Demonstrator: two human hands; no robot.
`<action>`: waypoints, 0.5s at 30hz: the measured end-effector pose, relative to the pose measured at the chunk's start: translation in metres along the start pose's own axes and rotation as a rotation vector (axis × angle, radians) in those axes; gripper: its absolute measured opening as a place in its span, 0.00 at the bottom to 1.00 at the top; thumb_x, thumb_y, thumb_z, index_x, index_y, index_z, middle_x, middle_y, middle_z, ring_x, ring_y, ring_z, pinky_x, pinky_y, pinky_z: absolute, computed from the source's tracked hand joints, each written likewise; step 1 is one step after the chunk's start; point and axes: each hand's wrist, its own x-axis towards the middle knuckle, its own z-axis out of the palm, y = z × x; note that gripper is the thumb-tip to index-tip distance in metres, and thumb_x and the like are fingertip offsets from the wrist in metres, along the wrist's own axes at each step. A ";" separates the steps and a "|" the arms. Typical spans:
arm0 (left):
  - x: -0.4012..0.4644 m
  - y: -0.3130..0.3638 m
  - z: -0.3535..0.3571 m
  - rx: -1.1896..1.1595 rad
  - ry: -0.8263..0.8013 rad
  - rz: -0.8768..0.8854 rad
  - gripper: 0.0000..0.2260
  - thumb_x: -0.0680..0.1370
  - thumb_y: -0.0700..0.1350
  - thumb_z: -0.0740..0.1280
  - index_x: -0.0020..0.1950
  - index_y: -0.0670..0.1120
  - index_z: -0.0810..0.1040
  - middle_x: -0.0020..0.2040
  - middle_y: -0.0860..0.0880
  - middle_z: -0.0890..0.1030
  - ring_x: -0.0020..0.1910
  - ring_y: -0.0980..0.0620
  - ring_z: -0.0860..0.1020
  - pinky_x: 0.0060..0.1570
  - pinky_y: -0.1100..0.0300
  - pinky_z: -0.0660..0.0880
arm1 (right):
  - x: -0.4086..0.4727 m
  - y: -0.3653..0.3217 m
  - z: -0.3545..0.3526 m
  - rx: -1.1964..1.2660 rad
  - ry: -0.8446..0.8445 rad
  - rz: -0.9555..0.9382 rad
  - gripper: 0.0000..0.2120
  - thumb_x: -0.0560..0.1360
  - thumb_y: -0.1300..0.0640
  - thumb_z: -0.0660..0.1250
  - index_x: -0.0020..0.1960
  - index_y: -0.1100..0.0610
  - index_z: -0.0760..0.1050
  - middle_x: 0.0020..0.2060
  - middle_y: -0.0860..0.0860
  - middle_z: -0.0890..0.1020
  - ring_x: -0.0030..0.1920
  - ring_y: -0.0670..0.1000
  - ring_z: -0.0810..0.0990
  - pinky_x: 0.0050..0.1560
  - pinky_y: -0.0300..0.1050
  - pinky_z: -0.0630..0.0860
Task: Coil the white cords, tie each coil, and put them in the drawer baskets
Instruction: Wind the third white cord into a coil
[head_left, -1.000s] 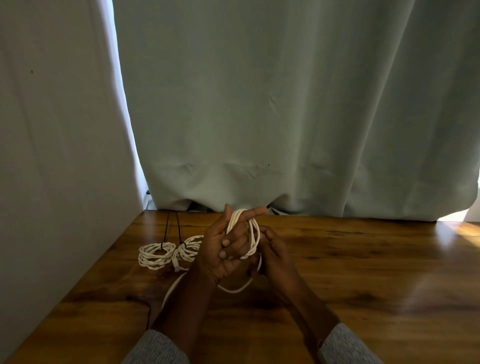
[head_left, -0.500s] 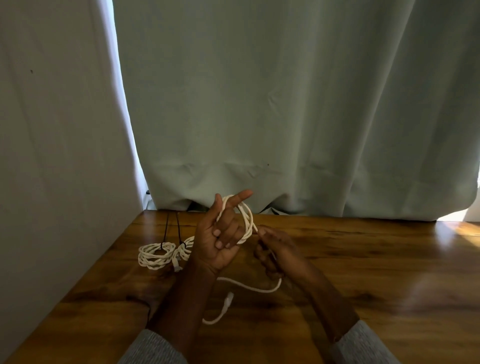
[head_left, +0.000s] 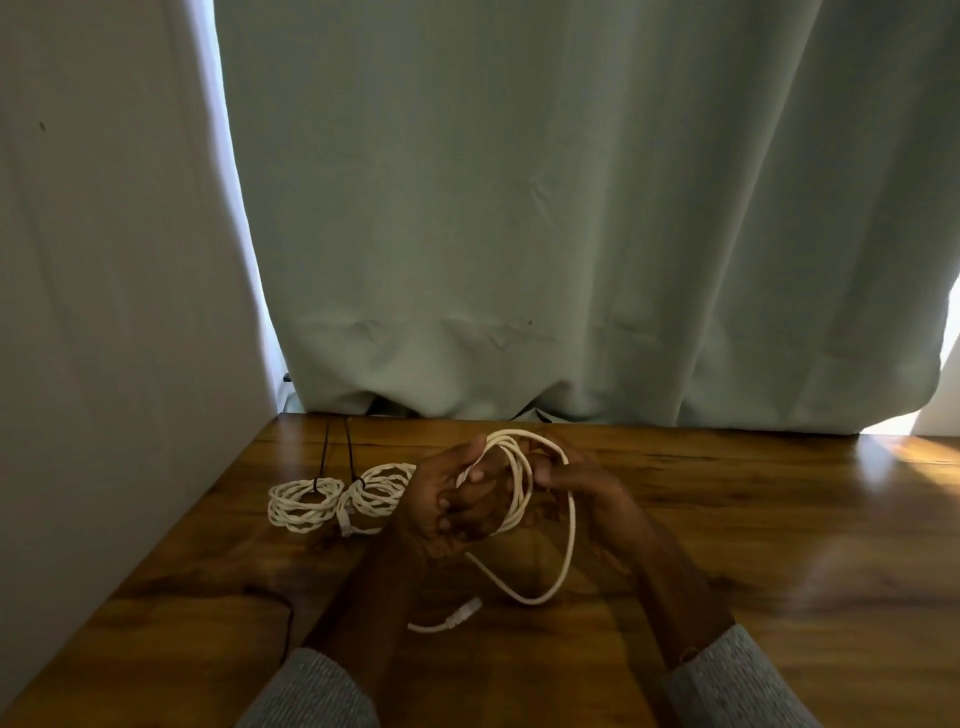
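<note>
**Mia:** What just changed?

**Ben:** The left hand (head_left: 447, 499) came down a bit. A moment ago it was held up higher, with one finger sticking out. Its fingers curl round the loops of the white cord (head_left: 519, 483), so it has hold of them.

**Mia:** And the other hand?

**Ben:** The right hand (head_left: 582, 480) moved up to the top of the loops. It was lower and more to the side before. Its fingers pinch the cord and lay one more turn on.

**Mia:** Is the cord all wound up?

**Ben:** Not yet. A long bit hangs down in a bend, and the plug end (head_left: 462, 613) lies on the table (head_left: 753, 545) near the left arm. I think a few more turns are needed. Then it has to be tied.

**Mia:** Are other cords done?

**Ben:** Two coils (head_left: 306, 501) lie side by side on the table, just left of the hands. Each has a thin black tie (head_left: 326, 457) on it. No drawer or basket shows.

**Mia:** What is the room like?

**Ben:** The table is shiny brown wood. A big pale green curtain (head_left: 571, 208) hangs behind it. A plain wall (head_left: 104, 260) stands on the left, and sunlight comes in at the far right.
</note>
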 end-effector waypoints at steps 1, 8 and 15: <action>-0.001 -0.001 -0.002 0.012 0.008 -0.015 0.16 0.84 0.50 0.55 0.42 0.43 0.74 0.22 0.53 0.64 0.17 0.56 0.55 0.21 0.63 0.59 | 0.000 0.000 0.003 -0.090 0.038 -0.010 0.22 0.70 0.64 0.73 0.63 0.62 0.77 0.55 0.61 0.84 0.55 0.62 0.81 0.54 0.58 0.77; -0.001 -0.006 -0.008 0.183 0.303 0.054 0.15 0.79 0.48 0.59 0.35 0.43 0.72 0.19 0.54 0.64 0.17 0.58 0.63 0.22 0.66 0.63 | -0.004 -0.002 0.011 -0.113 0.126 0.016 0.10 0.75 0.54 0.68 0.43 0.58 0.85 0.41 0.57 0.85 0.45 0.56 0.83 0.53 0.49 0.80; 0.004 -0.007 -0.003 0.145 0.463 0.155 0.14 0.75 0.49 0.65 0.34 0.43 0.73 0.20 0.53 0.62 0.17 0.59 0.61 0.22 0.65 0.54 | -0.005 -0.005 0.007 -0.150 0.080 -0.007 0.15 0.80 0.52 0.62 0.42 0.53 0.85 0.33 0.53 0.81 0.34 0.51 0.79 0.33 0.43 0.73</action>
